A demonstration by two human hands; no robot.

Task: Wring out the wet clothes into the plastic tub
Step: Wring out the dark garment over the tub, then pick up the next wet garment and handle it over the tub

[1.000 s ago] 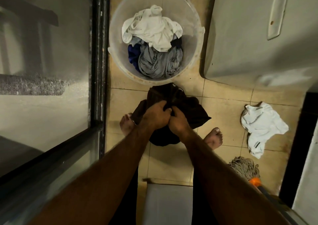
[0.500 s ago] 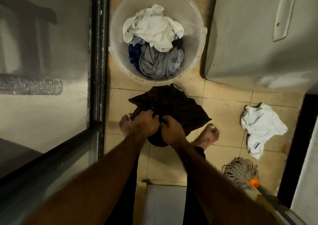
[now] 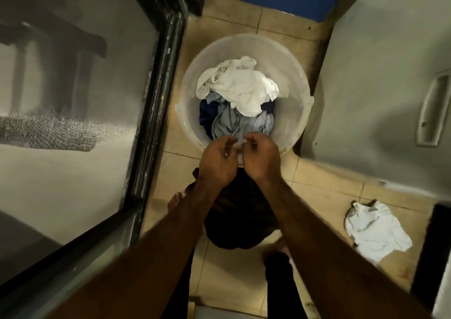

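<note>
Hovering at the near rim of the plastic tub (image 3: 302,113), the left hand (image 3: 217,162) and right hand (image 3: 262,157) curl their fingers close together over a grey cloth (image 3: 234,123); blur hides whether they pinch it. A white cloth (image 3: 241,89) tops the pile. The forearms cover much of a dark garment (image 3: 234,216) on the tiles. The tub sits tight between a black door frame (image 3: 156,99) and a grey cabinet (image 3: 378,86).

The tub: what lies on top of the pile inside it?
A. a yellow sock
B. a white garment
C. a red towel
B: a white garment lies over a grey cloth and a blue cloth inside the tub.
</note>
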